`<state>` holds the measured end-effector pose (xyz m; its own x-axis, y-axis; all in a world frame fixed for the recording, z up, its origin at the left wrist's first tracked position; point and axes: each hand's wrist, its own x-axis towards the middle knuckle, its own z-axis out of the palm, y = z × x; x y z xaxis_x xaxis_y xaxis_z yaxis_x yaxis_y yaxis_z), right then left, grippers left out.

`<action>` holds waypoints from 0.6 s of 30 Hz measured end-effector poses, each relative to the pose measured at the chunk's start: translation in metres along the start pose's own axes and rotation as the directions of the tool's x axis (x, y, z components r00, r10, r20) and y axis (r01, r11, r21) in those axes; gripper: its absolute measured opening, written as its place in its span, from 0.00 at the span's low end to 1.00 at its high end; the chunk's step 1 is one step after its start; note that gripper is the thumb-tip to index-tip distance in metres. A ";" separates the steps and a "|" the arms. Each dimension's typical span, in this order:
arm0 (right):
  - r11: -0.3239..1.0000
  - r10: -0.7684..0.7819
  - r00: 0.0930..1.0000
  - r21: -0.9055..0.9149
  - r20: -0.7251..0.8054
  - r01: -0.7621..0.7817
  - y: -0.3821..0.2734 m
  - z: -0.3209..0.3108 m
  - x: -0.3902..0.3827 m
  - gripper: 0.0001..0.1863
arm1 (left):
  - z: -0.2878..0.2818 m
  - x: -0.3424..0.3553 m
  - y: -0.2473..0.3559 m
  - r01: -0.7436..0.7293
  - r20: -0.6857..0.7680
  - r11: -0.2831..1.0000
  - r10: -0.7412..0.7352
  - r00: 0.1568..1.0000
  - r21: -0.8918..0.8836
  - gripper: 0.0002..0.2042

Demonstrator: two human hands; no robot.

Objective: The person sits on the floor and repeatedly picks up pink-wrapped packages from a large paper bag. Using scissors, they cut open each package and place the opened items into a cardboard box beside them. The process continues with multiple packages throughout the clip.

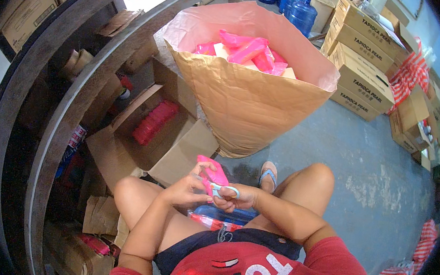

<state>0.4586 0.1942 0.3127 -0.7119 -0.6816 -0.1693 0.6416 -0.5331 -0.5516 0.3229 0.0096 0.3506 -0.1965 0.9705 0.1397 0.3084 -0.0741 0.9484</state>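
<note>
A: Between the knees, left hand has its fingers curled around a pink packet, held up over the lap.

B: Right hand?

A: Right hand is closed through the loops of pale-handled scissors, blades at the packet's lower edge. Can't tell if the blades are open.

B: How to do it well?

A: My read: keep the packet taut and steady, cut near the edge, keep left fingertips off the blade line.

B: Nearby?

A: Blue and red packs lie on the lap. Further left, an open cardboard box with red packs. Beyond, a big brown paper sack full of pink packets on the concrete floor, then stacked cartons and blue water jugs.
</note>
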 end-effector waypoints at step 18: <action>0.844 -0.115 0.990 -0.533 -0.080 0.055 -0.069 0.006 -0.044 0.22 | -0.021 -0.006 0.016 -0.072 -0.329 0.977 0.137 0.934 0.203 0.12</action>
<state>0.4476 0.2581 0.3629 -0.8015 -0.5735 -0.1694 0.3502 -0.2205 -0.9103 0.3095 -0.0021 0.3709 -0.4479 0.8209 0.3543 0.5040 -0.0956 0.8584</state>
